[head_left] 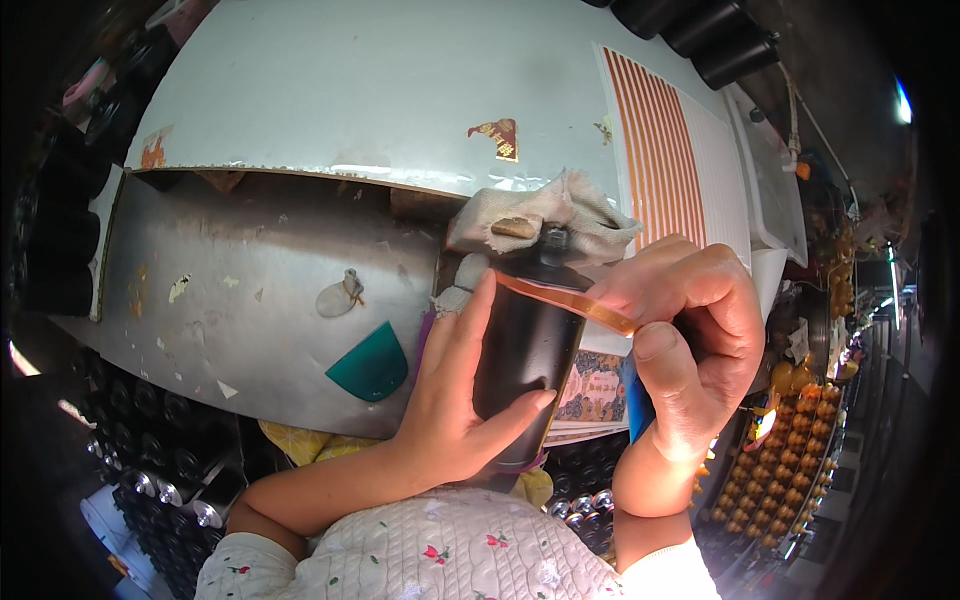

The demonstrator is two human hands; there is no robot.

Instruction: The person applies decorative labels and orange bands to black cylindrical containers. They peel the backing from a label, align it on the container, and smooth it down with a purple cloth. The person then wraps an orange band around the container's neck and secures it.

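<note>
- bottle point(525, 350): glossy black
- tape strip point(570, 300) near bottle top: orange-gold
- scraper point(370, 365): teal green
- table point(250, 290): dull grey metal, flecked with paper scraps
- sheet point(665, 150): white with orange stripes
- rag point(545, 220): off-white, stained
- sleeves point(430, 555): white quilted, small red flowers
- label point(595, 385): patterned gold and blue

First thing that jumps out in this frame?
Dead centre, the left hand wraps a black bottle while the right hand presses a gold strip around its shoulder. Behind it lies a crumpled cloth; a green scraper sits on the metal table to the left.
</note>
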